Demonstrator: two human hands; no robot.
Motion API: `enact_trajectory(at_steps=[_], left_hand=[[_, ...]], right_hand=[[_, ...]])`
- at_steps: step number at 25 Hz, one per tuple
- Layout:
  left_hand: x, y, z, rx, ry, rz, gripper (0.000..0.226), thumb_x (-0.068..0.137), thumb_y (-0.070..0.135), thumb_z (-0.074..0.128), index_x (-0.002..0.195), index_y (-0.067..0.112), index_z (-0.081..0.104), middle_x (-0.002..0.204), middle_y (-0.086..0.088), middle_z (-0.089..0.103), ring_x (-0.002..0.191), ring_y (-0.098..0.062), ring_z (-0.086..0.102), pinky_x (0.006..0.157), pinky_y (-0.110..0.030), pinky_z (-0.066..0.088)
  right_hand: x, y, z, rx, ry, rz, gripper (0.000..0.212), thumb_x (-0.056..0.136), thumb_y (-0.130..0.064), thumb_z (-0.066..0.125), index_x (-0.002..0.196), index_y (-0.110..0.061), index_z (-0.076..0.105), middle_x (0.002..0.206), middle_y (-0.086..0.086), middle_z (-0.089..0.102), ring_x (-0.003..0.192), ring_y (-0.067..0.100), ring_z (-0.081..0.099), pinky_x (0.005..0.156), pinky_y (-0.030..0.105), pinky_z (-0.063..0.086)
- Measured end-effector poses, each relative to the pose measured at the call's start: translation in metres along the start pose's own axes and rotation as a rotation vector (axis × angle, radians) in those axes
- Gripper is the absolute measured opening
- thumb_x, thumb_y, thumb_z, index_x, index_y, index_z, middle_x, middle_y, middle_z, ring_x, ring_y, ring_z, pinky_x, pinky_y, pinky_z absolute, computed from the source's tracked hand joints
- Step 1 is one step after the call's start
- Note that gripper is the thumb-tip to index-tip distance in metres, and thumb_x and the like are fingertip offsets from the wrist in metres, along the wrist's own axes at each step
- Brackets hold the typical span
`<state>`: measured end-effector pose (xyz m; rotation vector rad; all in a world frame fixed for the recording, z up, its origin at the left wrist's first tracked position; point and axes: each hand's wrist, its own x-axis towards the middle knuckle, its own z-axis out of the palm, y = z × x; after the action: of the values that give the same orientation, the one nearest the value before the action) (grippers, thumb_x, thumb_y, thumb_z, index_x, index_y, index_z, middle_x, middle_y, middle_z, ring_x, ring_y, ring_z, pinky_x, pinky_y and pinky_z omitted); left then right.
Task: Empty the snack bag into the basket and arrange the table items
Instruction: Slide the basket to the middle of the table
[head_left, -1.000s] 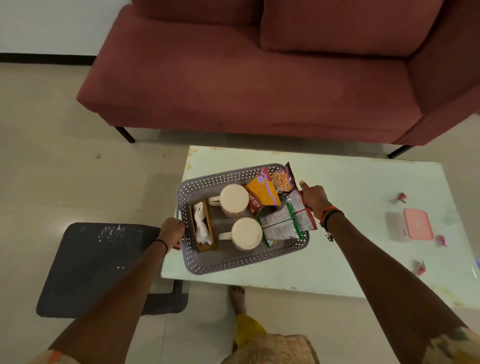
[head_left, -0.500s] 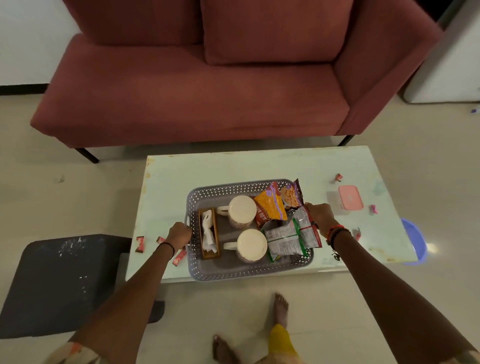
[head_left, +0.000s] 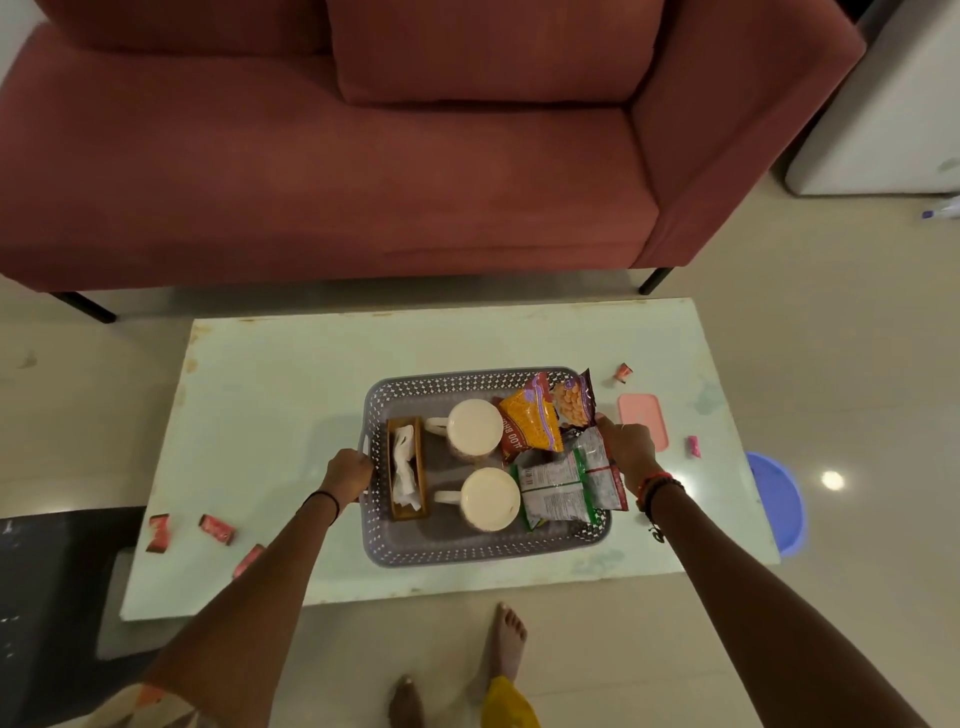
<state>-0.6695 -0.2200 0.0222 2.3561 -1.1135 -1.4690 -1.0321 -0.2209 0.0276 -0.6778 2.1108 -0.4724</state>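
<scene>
A grey perforated basket (head_left: 441, 551) rests on the pale green table (head_left: 270, 395), right of its middle. Inside it are two cream mugs (head_left: 475, 430) (head_left: 490, 499), a wooden holder with white tissue (head_left: 407, 475), and several snack packets: an orange one (head_left: 535, 423), a purple one (head_left: 573, 402), green-and-grey ones (head_left: 556, 491). My left hand (head_left: 349, 475) grips the basket's left handle. My right hand (head_left: 626, 449) grips its right rim beside the packets.
Small red candy wrappers (head_left: 217, 527) lie at the table's left front, with more candies (head_left: 624, 372) and a pink lid (head_left: 644, 418) at the right. A red sofa (head_left: 363, 156) stands behind. A blue bucket (head_left: 776, 501) sits right of the table, a dark mat (head_left: 47, 597) to its left.
The basket, held in both hands, has shifted from the table's left end toward its middle-right. The red wrappers on the left have come into view.
</scene>
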Motion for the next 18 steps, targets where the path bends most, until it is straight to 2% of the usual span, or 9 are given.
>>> enact_trajectory(at_steps=[6, 12, 15, 18], left_hand=[[0.058, 0.025, 0.030, -0.008, 0.028, -0.049, 0.029, 0.089, 0.003, 0.042, 0.099, -0.016, 0.061, 0.108, -0.036, 0.063, 0.098, -0.046, 0.064, 0.086, -0.053, 0.055], [0.102, 0.032, 0.034, -0.014, 0.056, -0.076, 0.028, 0.088, 0.001, 0.045, 0.101, -0.018, 0.061, 0.109, -0.037, 0.062, 0.097, -0.045, 0.064, 0.088, -0.056, 0.053], [0.116, 0.033, 0.033, 0.005, 0.079, -0.071, 0.027, 0.089, 0.002, 0.045, 0.100, -0.017, 0.061, 0.110, -0.036, 0.062, 0.102, -0.047, 0.063, 0.089, -0.054, 0.053], [0.124, 0.033, 0.034, 0.053, 0.086, -0.078, 0.031, 0.094, 0.004, 0.042, 0.111, -0.017, 0.058, 0.116, -0.034, 0.061, 0.107, -0.046, 0.061, 0.090, -0.048, 0.053]], right_hand=[[0.065, -0.006, 0.015, -0.012, -0.015, -0.010, 0.051, 0.090, -0.041, 0.057, 0.051, -0.013, 0.041, 0.053, 0.003, 0.043, 0.050, 0.015, 0.037, 0.054, 0.027, 0.029], [0.102, -0.020, 0.035, 0.006, -0.037, 0.011, 0.049, 0.087, -0.044, 0.059, 0.054, -0.014, 0.041, 0.055, 0.002, 0.043, 0.052, 0.017, 0.038, 0.052, 0.027, 0.029], [0.112, -0.025, 0.045, -0.004, -0.046, 0.005, 0.049, 0.088, -0.043, 0.058, 0.054, -0.012, 0.042, 0.056, 0.003, 0.045, 0.057, 0.020, 0.043, 0.060, 0.028, 0.034], [0.118, -0.026, 0.050, -0.008, -0.056, -0.002, 0.048, 0.090, -0.042, 0.056, 0.055, -0.012, 0.042, 0.058, 0.004, 0.045, 0.061, 0.022, 0.043, 0.063, 0.029, 0.034]])
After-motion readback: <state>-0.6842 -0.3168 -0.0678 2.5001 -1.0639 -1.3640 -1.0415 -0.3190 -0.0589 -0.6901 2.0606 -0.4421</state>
